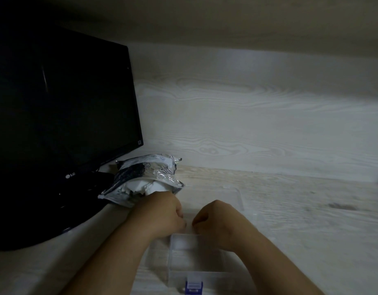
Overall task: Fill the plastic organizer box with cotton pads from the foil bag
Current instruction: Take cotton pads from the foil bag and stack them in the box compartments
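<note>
- One foil bag [145, 177], crinkled silver, open, with white cotton pads [147, 186] showing, lies beside one monitor [62, 103].
- One clear organizer box [196, 260] with a blue latch [193, 286] sits nearest the person.
- Left hand [162, 213] and right hand [218, 222] curl at the box's far rim; what they hold cannot be told.

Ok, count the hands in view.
2: left hand by the foil bag, right hand beside it, both at the organizer box's far edge.
</note>
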Action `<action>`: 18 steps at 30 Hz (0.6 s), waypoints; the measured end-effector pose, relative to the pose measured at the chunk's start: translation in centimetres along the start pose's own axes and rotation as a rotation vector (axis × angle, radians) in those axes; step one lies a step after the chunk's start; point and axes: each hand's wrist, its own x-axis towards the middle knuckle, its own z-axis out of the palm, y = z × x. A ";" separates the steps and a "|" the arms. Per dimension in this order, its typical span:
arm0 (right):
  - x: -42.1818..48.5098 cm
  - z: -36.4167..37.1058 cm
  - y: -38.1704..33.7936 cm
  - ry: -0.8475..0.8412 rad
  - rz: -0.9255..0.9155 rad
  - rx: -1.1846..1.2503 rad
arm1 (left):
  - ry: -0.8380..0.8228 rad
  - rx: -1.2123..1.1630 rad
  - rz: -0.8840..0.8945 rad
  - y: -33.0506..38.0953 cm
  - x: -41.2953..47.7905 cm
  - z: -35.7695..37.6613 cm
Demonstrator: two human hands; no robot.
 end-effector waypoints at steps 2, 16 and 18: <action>-0.1 -0.2 0.1 0.014 -0.017 -0.004 | 0.024 -0.072 -0.023 -0.4 0.4 -0.2; -1.1 -0.5 0.1 0.155 -0.103 0.050 | 0.504 0.145 -0.309 -2.9 1.6 -1.1; -1.2 -0.5 0.1 0.158 -0.102 0.054 | 0.494 0.128 -0.315 -3.0 1.8 -0.8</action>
